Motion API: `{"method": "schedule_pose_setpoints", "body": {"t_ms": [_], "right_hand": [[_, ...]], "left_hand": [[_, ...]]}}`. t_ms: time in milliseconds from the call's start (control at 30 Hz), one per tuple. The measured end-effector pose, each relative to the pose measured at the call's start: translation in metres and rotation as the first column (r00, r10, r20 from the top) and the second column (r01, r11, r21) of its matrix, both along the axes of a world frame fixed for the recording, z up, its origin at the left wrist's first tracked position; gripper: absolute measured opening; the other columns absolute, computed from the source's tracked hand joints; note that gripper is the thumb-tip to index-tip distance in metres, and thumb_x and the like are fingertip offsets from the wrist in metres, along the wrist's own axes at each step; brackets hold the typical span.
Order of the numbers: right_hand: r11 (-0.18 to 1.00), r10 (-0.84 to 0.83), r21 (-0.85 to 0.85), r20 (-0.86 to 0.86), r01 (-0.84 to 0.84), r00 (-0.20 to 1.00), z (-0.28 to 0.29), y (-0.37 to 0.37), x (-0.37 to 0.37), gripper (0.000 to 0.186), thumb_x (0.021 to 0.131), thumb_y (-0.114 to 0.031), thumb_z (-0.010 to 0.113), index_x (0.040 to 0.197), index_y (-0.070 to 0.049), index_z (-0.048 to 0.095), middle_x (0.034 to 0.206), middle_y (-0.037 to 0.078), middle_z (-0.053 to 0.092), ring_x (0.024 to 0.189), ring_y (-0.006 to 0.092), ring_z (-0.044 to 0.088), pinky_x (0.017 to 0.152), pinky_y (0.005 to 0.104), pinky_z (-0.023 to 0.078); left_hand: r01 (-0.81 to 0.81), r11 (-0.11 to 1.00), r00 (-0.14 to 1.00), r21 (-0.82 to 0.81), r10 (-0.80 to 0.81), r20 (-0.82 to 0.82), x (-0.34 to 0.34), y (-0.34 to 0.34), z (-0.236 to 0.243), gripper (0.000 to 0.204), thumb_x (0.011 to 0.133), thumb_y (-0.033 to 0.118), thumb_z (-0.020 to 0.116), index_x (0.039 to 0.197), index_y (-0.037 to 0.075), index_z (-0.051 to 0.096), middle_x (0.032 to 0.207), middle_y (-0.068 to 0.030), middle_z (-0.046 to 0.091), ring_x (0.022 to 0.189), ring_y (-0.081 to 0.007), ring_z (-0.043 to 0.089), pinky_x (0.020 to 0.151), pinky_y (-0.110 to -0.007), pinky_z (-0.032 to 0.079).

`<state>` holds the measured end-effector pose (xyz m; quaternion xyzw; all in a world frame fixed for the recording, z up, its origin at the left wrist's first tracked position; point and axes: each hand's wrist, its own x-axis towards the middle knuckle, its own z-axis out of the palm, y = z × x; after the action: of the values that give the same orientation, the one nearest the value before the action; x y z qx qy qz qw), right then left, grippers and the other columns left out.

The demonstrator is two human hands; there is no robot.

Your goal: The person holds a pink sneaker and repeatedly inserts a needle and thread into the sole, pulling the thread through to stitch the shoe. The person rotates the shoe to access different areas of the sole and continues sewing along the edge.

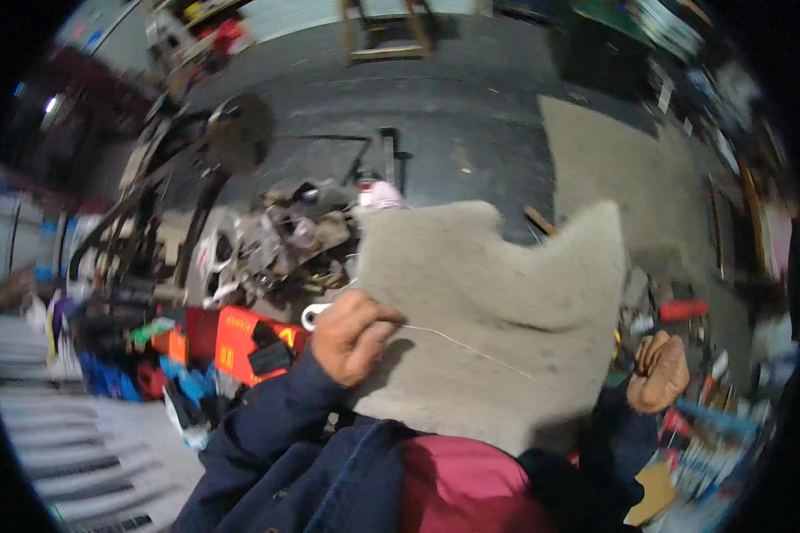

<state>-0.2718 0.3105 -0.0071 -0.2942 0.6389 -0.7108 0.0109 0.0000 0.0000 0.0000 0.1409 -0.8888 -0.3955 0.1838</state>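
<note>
Left hand [354, 336] with pale thread [471, 347] (over beige sheet [436, 266]); orange-red package [237, 336], contents hidden

- My dark navy jacket [320, 480], open in front
- My pink shirt [460, 484] beneath
- Long left sleeve [274, 404] and right sleeve [622, 435]
- Bare left hand [351, 338] and right hand [660, 375]

One thread [465, 344] is counted over one grey mat [436, 258], two hands [354, 336] [659, 371] at its opposite sides, one large orange-red packet [240, 345] to its left, and one wooden frame [388, 54] beyond it.
</note>
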Motion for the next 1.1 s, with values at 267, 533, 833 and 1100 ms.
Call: {"method": "schedule_pose_setpoints", "body": {"t_ms": [267,533,833,1100], "right_hand": [[0.889,0.296,0.377,-0.036,-0.261,0.955,0.017,-0.158,0.019,0.034,0.106,-0.028,0.046,0.093,0.001,0.059,0.065,-0.001,0.044,0.059,0.0048,0.036,0.054,0.0236,0.026],[0.856,0.394,0.402,-0.100,-0.325,0.914,-0.013,-0.196,0.017,0.018,0.087,0.000,0.038,0.090,0.000,0.055,0.078,0.005,0.048,0.072,0.0106,0.042,0.065,0.0235,0.034],[0.840,0.411,0.395,-0.017,-0.372,0.911,-0.025,-0.192,0.008,0.013,0.076,0.003,0.041,0.067,-0.003,0.047,0.070,0.007,0.047,0.066,0.0132,0.041,0.063,0.0253,0.032],[0.791,0.444,0.462,0.018,-0.401,0.896,-0.022,-0.202,0.015,0.011,0.080,-0.001,0.045,0.075,-0.001,0.054,0.076,0.009,0.053,0.070,0.0144,0.046,0.066,0.0264,0.035]], "left_hand": [[-0.111,0.957,0.987,0.269,0.137,-0.081,0.051,0.013,-0.036,0.018,0.096,0.011,0.055,0.092,0.000,0.068,0.081,-0.0116,0.061,0.076,-0.0276,0.060,0.069,-0.036,0.048],[-0.543,0.764,0.835,0.349,0.537,0.124,0.087,-0.029,-0.111,0.023,0.097,0.019,0.056,0.083,0.002,0.064,0.082,-0.0112,0.059,0.078,-0.0248,0.055,0.075,-0.035,0.044],[-0.604,0.576,0.753,0.551,0.639,0.158,0.054,-0.114,-0.175,0.029,0.089,0.018,0.067,0.115,0.004,0.063,0.112,-0.0140,0.067,0.111,-0.0274,0.062,0.100,-0.037,0.044],[-0.432,0.686,0.849,0.585,0.528,0.007,-0.040,-0.164,-0.150,0.041,0.097,0.027,0.059,0.131,0.005,0.056,0.127,-0.0131,0.061,0.119,-0.0222,0.056,0.103,-0.036,0.042]]}}
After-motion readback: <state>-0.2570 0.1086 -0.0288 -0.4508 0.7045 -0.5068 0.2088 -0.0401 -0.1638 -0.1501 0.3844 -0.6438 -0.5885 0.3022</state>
